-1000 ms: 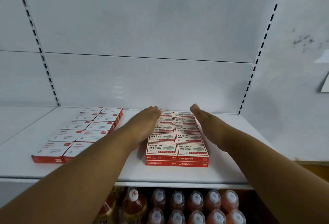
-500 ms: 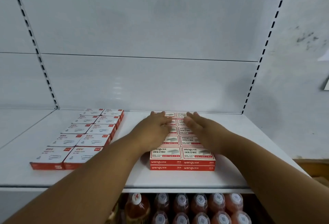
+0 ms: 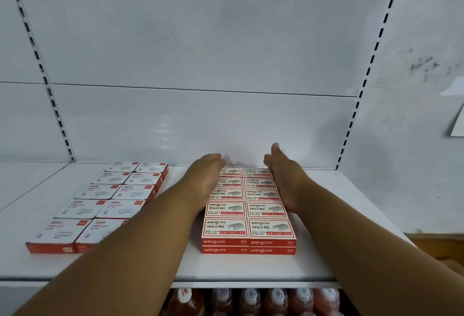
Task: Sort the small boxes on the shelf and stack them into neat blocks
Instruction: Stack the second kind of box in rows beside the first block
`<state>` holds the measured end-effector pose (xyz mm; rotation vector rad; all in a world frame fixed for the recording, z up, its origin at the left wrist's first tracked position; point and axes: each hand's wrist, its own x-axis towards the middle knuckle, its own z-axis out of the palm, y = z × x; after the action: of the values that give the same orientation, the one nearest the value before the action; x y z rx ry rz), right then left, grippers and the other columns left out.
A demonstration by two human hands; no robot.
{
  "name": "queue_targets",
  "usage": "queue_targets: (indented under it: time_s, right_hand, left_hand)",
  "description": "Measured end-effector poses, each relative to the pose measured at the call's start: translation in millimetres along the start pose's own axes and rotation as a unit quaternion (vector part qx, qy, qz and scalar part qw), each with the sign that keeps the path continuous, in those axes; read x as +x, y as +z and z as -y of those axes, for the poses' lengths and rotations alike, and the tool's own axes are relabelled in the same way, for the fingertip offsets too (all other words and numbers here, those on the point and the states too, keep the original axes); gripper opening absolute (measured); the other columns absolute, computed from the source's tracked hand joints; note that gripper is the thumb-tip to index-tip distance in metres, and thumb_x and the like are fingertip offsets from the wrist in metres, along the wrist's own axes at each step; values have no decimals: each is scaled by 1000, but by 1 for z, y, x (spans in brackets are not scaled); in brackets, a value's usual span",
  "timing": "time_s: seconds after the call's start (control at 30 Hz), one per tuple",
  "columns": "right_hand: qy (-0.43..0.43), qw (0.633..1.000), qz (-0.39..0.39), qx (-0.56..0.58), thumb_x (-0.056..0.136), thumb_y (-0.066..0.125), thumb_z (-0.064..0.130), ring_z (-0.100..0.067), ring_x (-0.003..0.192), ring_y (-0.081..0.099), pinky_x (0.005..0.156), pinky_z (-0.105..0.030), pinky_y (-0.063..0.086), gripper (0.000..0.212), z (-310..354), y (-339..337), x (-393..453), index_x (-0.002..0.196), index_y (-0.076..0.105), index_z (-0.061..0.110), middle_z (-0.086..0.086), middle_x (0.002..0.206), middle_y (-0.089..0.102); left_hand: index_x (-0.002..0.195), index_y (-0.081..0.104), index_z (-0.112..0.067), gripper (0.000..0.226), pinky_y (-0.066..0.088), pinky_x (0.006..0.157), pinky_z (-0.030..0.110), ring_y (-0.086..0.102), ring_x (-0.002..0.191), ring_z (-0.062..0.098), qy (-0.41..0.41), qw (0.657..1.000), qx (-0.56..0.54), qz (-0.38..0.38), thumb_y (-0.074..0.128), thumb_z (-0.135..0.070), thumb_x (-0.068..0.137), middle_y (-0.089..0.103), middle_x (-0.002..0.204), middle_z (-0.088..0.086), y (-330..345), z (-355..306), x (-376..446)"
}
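1. Head view, far left: block of white paper-clip boxes (image 3: 100,205) with red edges, two columns wide, lying flat on the white shelf (image 3: 251,265).
2. Left hand (image 3: 203,177), fingers straight and together, pressed against the left side of the red staple-box block (image 3: 248,215).
3. Staple-box block mid-shelf, two columns wide and two layers high, well apart from the paper-clip boxes.
4. Right hand (image 3: 283,177), fingers straight, flat against the block's right side; hands apart, block between them, nothing gripped.
5. Below the shelf edge: row of capped bottles (image 3: 251,300) with orange-brown liquid.
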<state>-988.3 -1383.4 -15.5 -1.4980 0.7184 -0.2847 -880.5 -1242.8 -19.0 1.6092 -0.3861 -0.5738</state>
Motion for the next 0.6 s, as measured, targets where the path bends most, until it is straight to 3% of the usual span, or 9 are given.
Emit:
queue_targets:
  time_s: [0.07, 0.13, 0.23, 0.33, 0.43, 0.53, 0.6]
  right_hand:
    - [-5, 1000, 5, -16, 93, 27, 69, -21, 89, 73, 60, -24, 53, 72, -4, -4, 6, 140, 46, 18, -8, 125, 62]
    - [1, 1000, 7, -15, 93, 28, 69, -18, 78, 75, 50, -22, 53, 68, -5, -4, 5, 136, 51, 21, -2, 116, 67]
    - [-1, 1000, 9, -24, 93, 30, 69, -14, 64, 73, 45, -23, 53, 60, -7, -4, 4, 131, 53, 30, 9, 92, 68]
    - [-8, 999, 3, -45, 96, 34, 62, -16, 68, 74, 53, -27, 57, 43, -6, -3, 2, 105, 58, 28, 6, 85, 69]
    - [-89, 976, -22, -196, 100, 43, 33, -16, 88, 64, 80, -31, 53, 20, -5, -1, 3, 96, 59, 20, -4, 102, 65]
    - [-129, 944, -10, -302, 99, 46, 22, -22, 90, 67, 78, -32, 53, 23, 0, 1, 5, 101, 66, 13, -5, 97, 69]
    - [-137, 932, 0, -336, 97, 49, 25, -21, 86, 69, 78, -35, 57, 21, 2, 2, 10, 96, 68, 17, -1, 91, 71]
  left_hand:
    - [100, 67, -21, 13, 60, 73, 42, 73, 77, 26, -20, 997, -68, 17, 57, -26, 94, 76, 91, 6, -3, 1, -3]
    - [83, 67, -24, 16, 59, 65, 40, 72, 68, 25, -20, 998, -59, 28, 56, -26, 95, 76, 79, 4, -4, 2, -5]
    - [66, 69, -25, 32, 55, 80, 53, 71, 78, 34, -5, 1000, -14, 23, 55, -22, 94, 73, 88, 13, -2, 3, -5]
    - [103, 67, -24, 20, 57, 84, 48, 69, 94, 35, 14, 999, 49, 12, 51, -16, 96, 67, 114, 14, 0, 3, -3]
    - [102, 61, -30, 26, 60, 75, 39, 72, 85, 23, 36, 984, 171, 22, 45, -11, 95, 69, 101, 1, 0, 1, 2]
    - [121, 61, -23, 29, 56, 83, 36, 67, 91, 19, 60, 953, 297, 19, 43, -21, 98, 67, 110, 0, 1, -6, 10]
    - [118, 63, -22, 28, 53, 87, 36, 65, 93, 17, 74, 935, 346, 21, 43, -28, 99, 67, 110, 0, 4, -8, 12]
